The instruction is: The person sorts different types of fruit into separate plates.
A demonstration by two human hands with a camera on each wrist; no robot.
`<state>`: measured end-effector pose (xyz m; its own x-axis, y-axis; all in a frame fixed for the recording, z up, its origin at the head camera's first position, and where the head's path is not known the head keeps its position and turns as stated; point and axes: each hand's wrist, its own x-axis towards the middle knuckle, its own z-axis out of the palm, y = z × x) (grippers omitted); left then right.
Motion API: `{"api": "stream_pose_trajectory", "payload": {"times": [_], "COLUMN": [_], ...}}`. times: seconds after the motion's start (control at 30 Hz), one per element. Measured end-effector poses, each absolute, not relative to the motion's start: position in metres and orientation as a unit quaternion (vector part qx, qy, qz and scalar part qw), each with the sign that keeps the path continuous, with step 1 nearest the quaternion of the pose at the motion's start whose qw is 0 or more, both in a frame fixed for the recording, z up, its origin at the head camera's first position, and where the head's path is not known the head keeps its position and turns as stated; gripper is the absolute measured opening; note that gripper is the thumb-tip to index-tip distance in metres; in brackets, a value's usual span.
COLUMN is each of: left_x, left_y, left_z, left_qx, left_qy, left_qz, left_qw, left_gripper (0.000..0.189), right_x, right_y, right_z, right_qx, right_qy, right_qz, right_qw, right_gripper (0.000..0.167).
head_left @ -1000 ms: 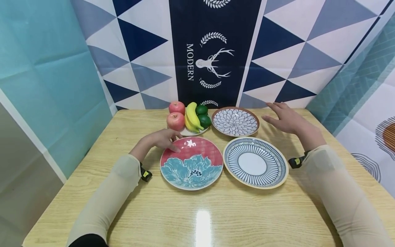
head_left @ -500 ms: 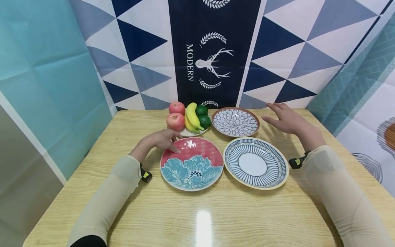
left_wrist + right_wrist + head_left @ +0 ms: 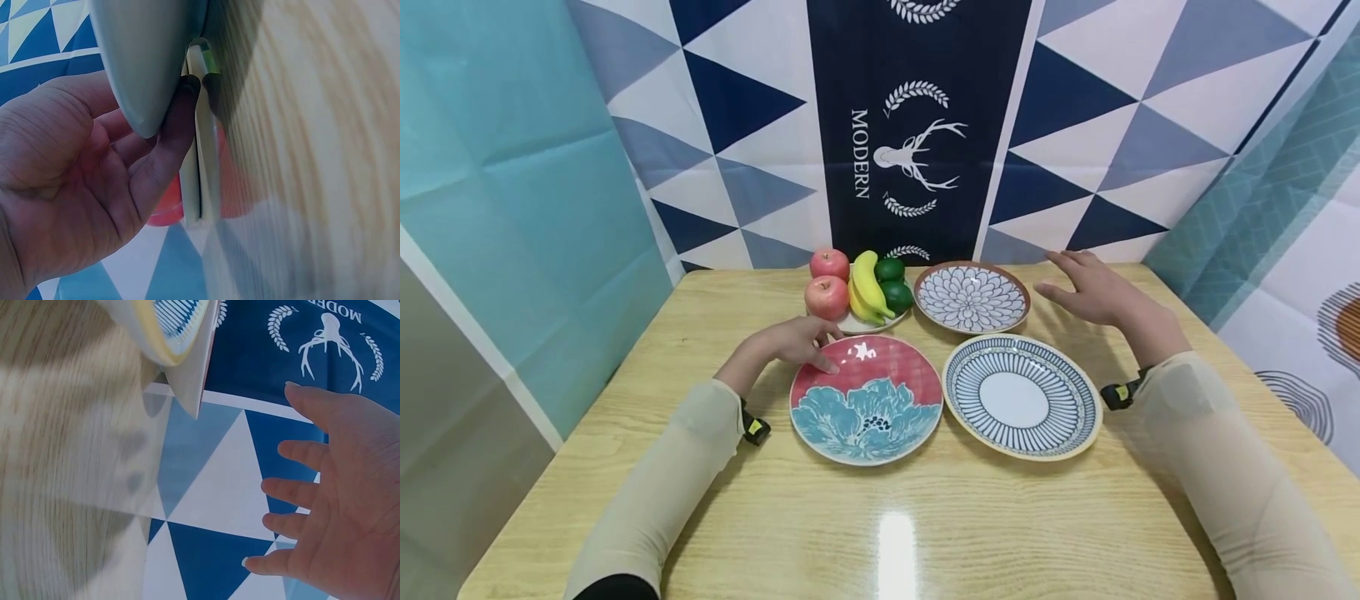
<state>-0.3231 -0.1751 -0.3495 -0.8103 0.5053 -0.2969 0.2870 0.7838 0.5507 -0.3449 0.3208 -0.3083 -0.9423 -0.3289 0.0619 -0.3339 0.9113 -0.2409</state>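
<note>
My left hand (image 3: 788, 340) grips the upper left rim of a round plate with a red top and a turquoise flower (image 3: 865, 417). The thumb lies over the rim and the fingers curl beneath it; in the left wrist view the pale underside of this plate (image 3: 147, 56) shows between them. My right hand (image 3: 1093, 287) is held above the table at the far right, palm down, fingers spread and holding nothing. Nearest to it is a brown-rimmed plate with a petal pattern (image 3: 972, 297), apart from the fingertips. A blue-and-white striped plate with a yellowish rim (image 3: 1013, 397) lies in front of that.
Behind the red plate stands a small white plate (image 3: 859, 327) bearing two apples (image 3: 827, 297), bananas (image 3: 868, 287) and two green fruits (image 3: 897, 297). The wooden table (image 3: 805, 525) ends at a patterned cloth backdrop (image 3: 910, 125). The plates sit close together.
</note>
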Motion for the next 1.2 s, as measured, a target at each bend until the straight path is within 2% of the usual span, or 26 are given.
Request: {"api": "stream_pose_trajectory", "payload": {"times": [0.67, 0.97, 1.2], "left_x": [-0.326, -0.325, -0.323], "left_y": [-0.176, -0.176, -0.175], "left_z": [-0.354, -0.352, -0.351], "left_qx": [0.22, 0.22, 0.225], "left_qy": [0.918, 0.92, 0.921], "left_qz": [0.245, 0.242, 0.234], "left_qw": [0.219, 0.216, 0.213], "left_gripper": [0.055, 0.054, 0.054], "right_x": [-0.347, -0.354, -0.362], "right_y": [0.298, 0.261, 0.226], "right_z": [-0.294, -0.274, -0.272], "right_qx": [0.202, 0.226, 0.246], "right_qy": [-0.975, -0.97, -0.967], "right_qz": [0.089, 0.082, 0.067], "right_qw": [0.028, 0.027, 0.017], "right_gripper": [0.082, 0.082, 0.076]}}
